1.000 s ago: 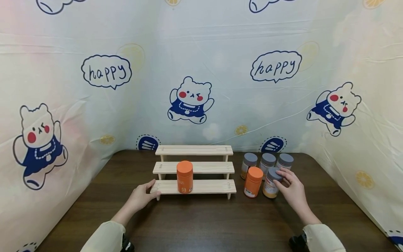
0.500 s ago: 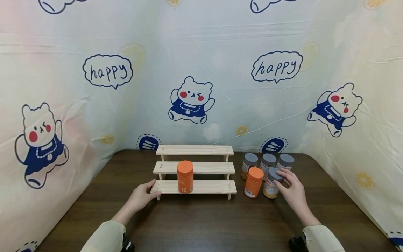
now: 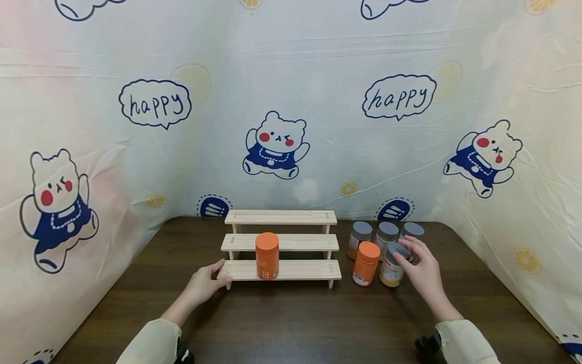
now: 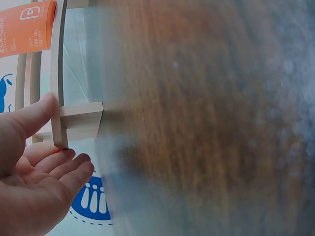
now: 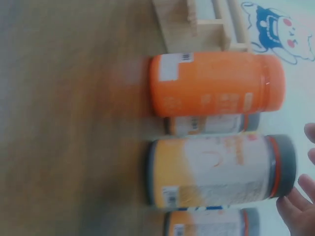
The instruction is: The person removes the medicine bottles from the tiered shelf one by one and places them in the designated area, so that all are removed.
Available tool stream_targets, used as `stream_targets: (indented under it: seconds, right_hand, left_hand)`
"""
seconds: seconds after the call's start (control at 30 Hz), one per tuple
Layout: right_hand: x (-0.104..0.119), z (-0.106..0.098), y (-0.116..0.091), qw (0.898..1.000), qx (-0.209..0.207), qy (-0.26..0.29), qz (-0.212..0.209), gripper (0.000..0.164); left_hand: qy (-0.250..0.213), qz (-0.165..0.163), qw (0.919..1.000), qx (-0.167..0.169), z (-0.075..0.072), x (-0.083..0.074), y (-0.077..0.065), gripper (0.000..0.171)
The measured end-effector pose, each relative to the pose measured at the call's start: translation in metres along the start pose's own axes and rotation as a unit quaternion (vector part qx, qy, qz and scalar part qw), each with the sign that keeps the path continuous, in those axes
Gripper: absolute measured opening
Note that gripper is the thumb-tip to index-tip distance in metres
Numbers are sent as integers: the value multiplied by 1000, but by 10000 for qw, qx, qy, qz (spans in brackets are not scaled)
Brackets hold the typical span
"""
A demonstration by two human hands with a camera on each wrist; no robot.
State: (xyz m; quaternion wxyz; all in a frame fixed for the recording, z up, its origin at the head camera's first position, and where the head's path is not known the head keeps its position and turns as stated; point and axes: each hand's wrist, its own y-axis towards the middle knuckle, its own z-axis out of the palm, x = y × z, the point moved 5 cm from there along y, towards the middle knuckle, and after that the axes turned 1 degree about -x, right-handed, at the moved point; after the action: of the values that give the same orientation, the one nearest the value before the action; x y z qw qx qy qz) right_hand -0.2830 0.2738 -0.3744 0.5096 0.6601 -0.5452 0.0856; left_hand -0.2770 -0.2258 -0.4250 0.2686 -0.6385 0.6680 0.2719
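My left hand [image 3: 205, 283] grips the left end of the lowest step of a wooden three-step display rack [image 3: 295, 270]. In the left wrist view the thumb lies against one face of the plank [image 4: 58, 73], the fingers at its end. An orange bottle [image 3: 267, 256] stands upright on that step. At the right, my right hand [image 3: 424, 270] is spread at the grey lid of a front bottle [image 3: 391, 273] with a white and yellow label. The right wrist view shows a fingertip at the lid's edge [image 5: 284, 166], the other fingers apart from it.
Beside that bottle stands a second orange bottle [image 3: 366, 264]. Behind are grey-lidded bottles, one at the left [image 3: 360, 237], one in the middle [image 3: 387, 232] and one at the right [image 3: 413, 231]. A patterned cloth [image 3: 336, 151] hangs behind the dark wooden table [image 3: 295, 323].
The fingers of my right hand have risen slightly and spread off the grey lid. My left hand, the rack and the bottles keep their places.
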Motion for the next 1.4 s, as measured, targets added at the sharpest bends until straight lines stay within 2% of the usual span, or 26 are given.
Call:
stream_targets:
  seconds: [0.3, 0.5, 0.67, 0.93, 1.03, 1.17, 1.27, 1.4]
  right_hand:
    - [29, -8, 20, 9996, -154, 15, -249, 35]
    - [56, -6, 34, 9987, 11, 227, -449, 37]
    - [82, 3, 44, 9949, 234, 603, -769, 37]
    - [157, 18, 42, 9884, 718, 877, -1006, 37]
    - [161, 31, 47, 9842, 799, 996, -1229, 38]
    - [155, 54, 54, 9795, 949, 1105, -1392, 38]
    - [155, 69, 56, 9778, 1034, 1090, -1461, 40]
    - [161, 86, 54, 9719, 1229, 1326, -1508, 41]
  left_hand:
    - [2, -23, 10000, -3, -1, 0, 1, 68]
    - [3, -44, 10000, 4, -2, -1, 1, 70]
    - [67, -86, 9999, -1, -1, 1, 1, 69]
    - [32, -105, 9999, -3, 0, 3, 2, 71]
    - [38, -71, 10000, -27, -1, 2, 2, 70]
    - [49, -68, 10000, -31, -1, 2, 2, 69]
    - [55, -70, 10000, -31, -1, 2, 1, 69]
    - [56, -53, 10000, -45, -1, 3, 1, 69]
